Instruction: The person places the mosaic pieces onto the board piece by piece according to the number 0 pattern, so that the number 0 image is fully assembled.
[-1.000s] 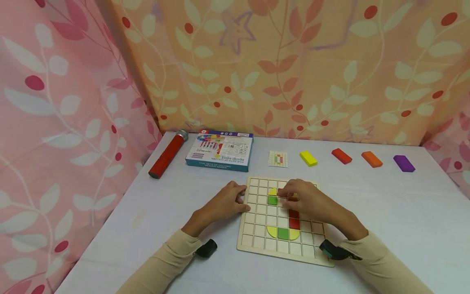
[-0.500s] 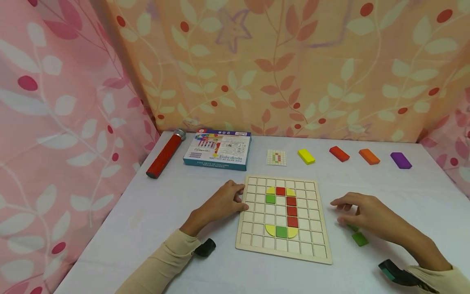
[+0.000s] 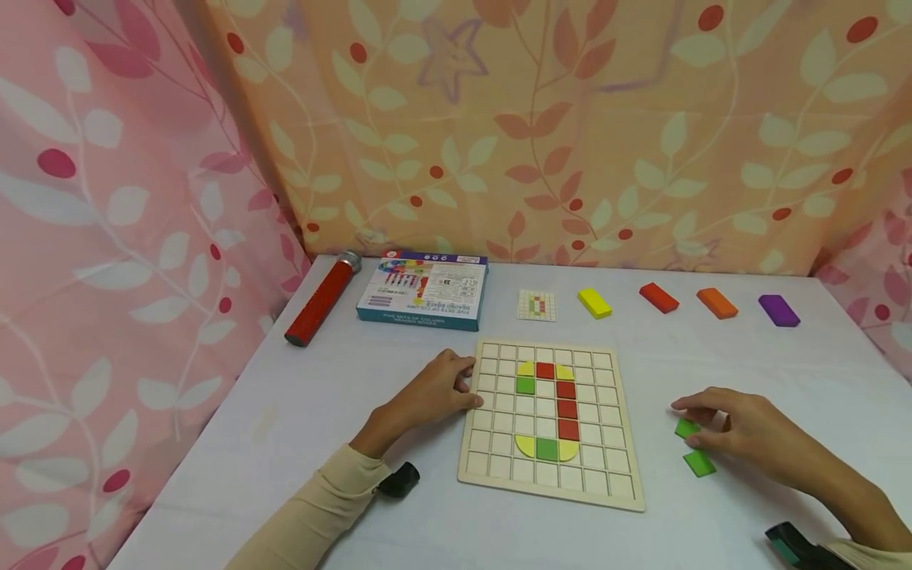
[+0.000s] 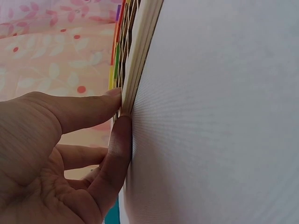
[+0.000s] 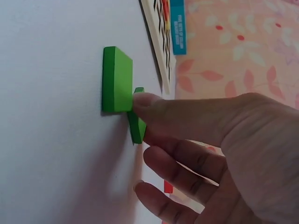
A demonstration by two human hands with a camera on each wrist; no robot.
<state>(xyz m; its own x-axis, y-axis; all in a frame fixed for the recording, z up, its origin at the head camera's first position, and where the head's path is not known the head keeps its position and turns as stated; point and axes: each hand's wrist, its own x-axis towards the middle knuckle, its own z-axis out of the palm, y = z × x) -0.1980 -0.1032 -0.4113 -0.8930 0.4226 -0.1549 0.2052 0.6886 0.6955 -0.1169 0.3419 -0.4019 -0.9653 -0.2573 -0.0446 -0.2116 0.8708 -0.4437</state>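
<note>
My left hand (image 3: 431, 400) holds the left edge of a square wooden grid board (image 3: 499, 469); in the left wrist view, thumb and a finger meet at the board's side (image 4: 142, 51). Red, green and yellow pieces form a ring on the grid, such as a red tile (image 3: 566, 409) and a yellow quarter-round piece (image 3: 524, 446). To the right of the board, my right hand (image 3: 748, 427) has its thumb and forefinger around a green tile (image 3: 687, 427), partly covered by the thumb. Nearer me, a second green tile (image 3: 700, 463) lies flat on the cloth.
Behind the board are a printed pattern card (image 3: 537, 305), a flat box (image 3: 423, 293) and a red microphone (image 3: 324, 301). Yellow (image 3: 594, 303), red (image 3: 659, 298), orange (image 3: 716, 303) and purple (image 3: 779, 310) blocks line up at the back right. Patterned curtains hang behind.
My right hand has left the ring's top, where a red tile and a yellow piece now show, and moved right to the green tiles. The left hand stays at the board's edge.
</note>
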